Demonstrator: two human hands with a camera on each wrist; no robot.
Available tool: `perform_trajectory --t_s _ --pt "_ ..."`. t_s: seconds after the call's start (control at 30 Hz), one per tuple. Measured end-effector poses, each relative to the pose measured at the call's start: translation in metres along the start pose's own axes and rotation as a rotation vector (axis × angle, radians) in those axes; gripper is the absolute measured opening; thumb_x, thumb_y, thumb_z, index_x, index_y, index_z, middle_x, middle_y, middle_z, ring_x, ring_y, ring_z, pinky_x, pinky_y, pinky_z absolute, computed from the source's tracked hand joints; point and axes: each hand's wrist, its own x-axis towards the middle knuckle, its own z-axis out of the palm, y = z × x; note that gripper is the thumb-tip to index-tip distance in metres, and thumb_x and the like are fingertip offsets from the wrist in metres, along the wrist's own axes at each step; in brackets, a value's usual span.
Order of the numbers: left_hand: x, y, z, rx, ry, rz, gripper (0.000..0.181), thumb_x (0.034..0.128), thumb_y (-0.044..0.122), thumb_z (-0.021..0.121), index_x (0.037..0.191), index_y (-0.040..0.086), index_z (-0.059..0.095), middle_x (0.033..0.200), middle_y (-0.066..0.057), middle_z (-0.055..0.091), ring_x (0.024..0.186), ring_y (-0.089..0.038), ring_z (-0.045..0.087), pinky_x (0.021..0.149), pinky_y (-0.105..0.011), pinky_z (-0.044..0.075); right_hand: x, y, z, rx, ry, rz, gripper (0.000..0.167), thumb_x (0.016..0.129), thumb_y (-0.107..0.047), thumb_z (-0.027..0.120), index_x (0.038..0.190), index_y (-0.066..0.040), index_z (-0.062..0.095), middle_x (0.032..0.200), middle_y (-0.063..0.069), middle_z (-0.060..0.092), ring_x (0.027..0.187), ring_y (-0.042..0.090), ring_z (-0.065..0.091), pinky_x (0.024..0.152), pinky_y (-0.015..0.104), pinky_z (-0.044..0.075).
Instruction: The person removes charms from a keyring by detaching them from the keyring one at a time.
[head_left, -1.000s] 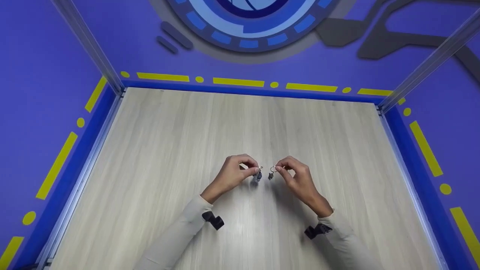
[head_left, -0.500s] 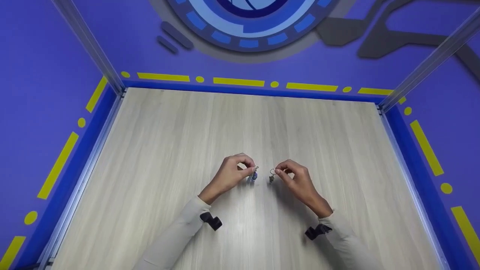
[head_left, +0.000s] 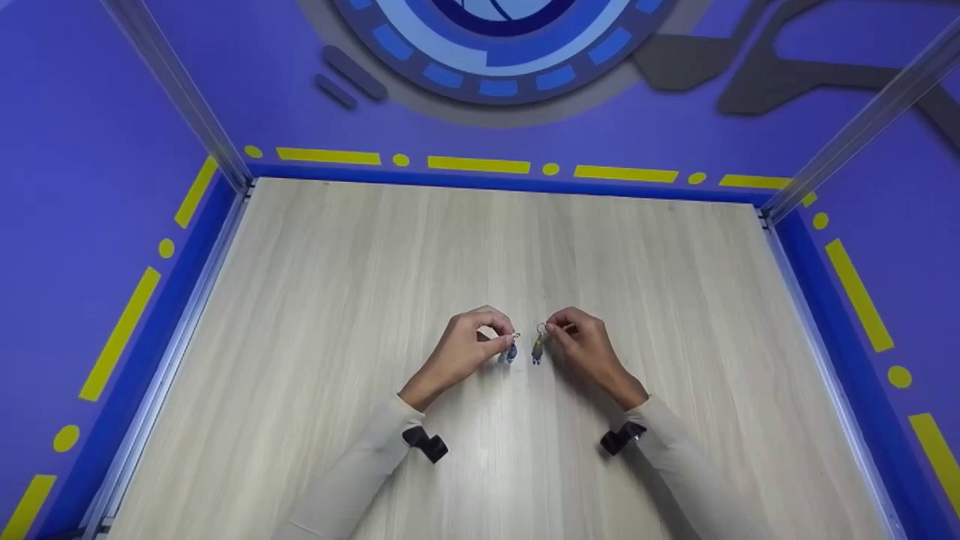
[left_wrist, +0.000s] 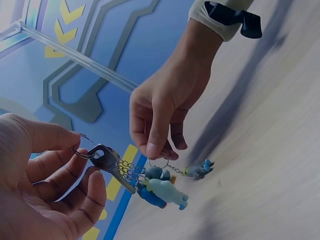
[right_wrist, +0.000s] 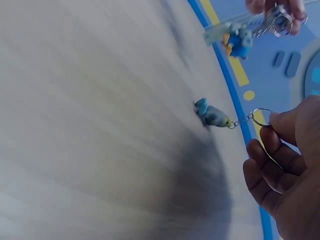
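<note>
The left hand (head_left: 459, 346), almost where it was, pinches a ring (left_wrist: 82, 155) bearing a key (left_wrist: 105, 160) and small figures (left_wrist: 165, 189), above the table (head_left: 375, 262), midway between its side edges. Beside them, apart, a single figure (head_left: 537, 351) hangs from another ring (right_wrist: 260, 109) pinched by the right hand (head_left: 588, 346), shifted toward the far edge.

We count one left hand (head_left: 465, 345), one right hand (head_left: 589, 347), two sleeves (head_left: 349, 469), two black wrist cameras (head_left: 426, 444), one visible key (left_wrist: 105, 158), one right-side ring (right_wrist: 253, 115), one figurine (right_wrist: 215, 117) hanging off it, at least two left-side figurines (left_wrist: 167, 191), overlap hiding our exact tally, one tabletop (head_left: 480, 247), three walls (head_left: 247, 97)
</note>
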Motion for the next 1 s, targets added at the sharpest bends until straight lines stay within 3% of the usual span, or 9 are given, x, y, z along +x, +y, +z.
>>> perform_trajectory --t_s 0.1,0.27,0.53,0.8,1.0 --pt "0.000 0.001 0.001 -0.001 0.003 0.001 0.009 0.0994 0.002 0.078 0.096 0.009 0.081 0.105 0.002 0.076 0.099 -0.012 0.069 0.079 -0.034 0.061 0.006 0.007 0.001 -0.005 -0.015 0.002 0.010 0.105 -0.005 0.075 0.102 0.005 0.075 0.098 0.009 0.077 0.091 0.021 0.071 0.085 0.036 0.061" --pt "0.001 0.001 0.002 -0.012 0.001 0.008 0.008 0.0989 0.002 0.078 0.095 0.009 0.081 0.106 0.001 0.076 0.099 -0.012 0.069 0.080 -0.039 0.061 0.013 0.015 0.004 -0.041 -0.023 0.000 0.003 0.102 -0.001 0.076 0.101 -0.001 0.079 0.095 0.006 0.075 0.088 0.019 0.066 0.080 0.028 0.053" --pt "0.002 -0.001 0.003 -0.012 0.000 -0.001 0.008 0.0979 0.002 0.079 0.095 0.009 0.080 0.105 0.002 0.076 0.099 -0.011 0.068 0.081 -0.038 0.061 0.022 0.022 0.015 -0.119 -0.005 0.021 0.004 0.100 -0.004 0.080 0.101 0.000 0.081 0.090 0.007 0.071 0.083 0.019 0.060 0.075 0.030 0.047" --pt "0.001 -0.002 0.003 0.008 0.011 0.021 0.007 0.0976 0.002 0.080 0.094 0.008 0.080 0.103 -0.007 0.077 0.096 -0.012 0.069 0.077 -0.026 0.058 0.028 0.026 0.024 -0.212 0.049 0.029 0.004 0.097 -0.003 0.082 0.093 -0.005 0.081 0.084 0.003 0.069 0.080 0.018 0.059 0.074 0.034 0.046" --pt "0.002 -0.005 0.004 -0.004 0.021 0.008 0.009 0.0969 0.004 0.083 0.094 0.012 0.081 0.102 -0.005 0.078 0.094 -0.012 0.069 0.076 -0.027 0.057 0.029 0.023 0.024 -0.210 0.053 0.042 0.004 0.096 -0.002 0.082 0.094 -0.006 0.081 0.084 0.003 0.069 0.080 0.019 0.060 0.074 0.035 0.047"
